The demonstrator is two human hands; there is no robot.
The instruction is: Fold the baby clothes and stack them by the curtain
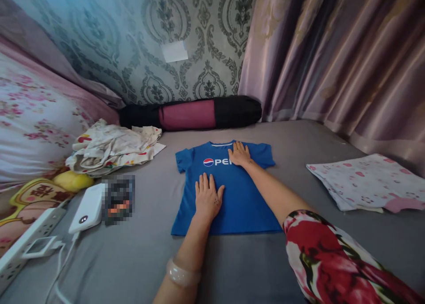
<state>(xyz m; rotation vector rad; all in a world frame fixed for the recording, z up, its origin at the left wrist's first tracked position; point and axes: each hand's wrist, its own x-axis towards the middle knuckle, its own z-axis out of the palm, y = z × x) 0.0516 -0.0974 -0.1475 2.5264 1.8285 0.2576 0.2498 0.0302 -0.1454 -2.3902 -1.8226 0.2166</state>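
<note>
A small blue T-shirt (244, 197) with a white logo lies spread flat, front up, on the grey bed sheet (149, 251). My left hand (207, 198) rests flat on its lower middle, fingers stretched out and holding nothing. My right hand (239, 154) lies flat near the collar, over part of the logo, fingers spread. A pale bangle (182, 273) sits on my left wrist, and a red floral sleeve (332, 259) covers my right upper arm.
A crumpled cream printed cloth (113, 146) lies at the left, a folded white spotted cloth (368, 180) at the right. A dark and maroon roll (192, 113) lies against the wall. A white power bank (86, 208), cables and a power strip (23, 244) sit at the left edge.
</note>
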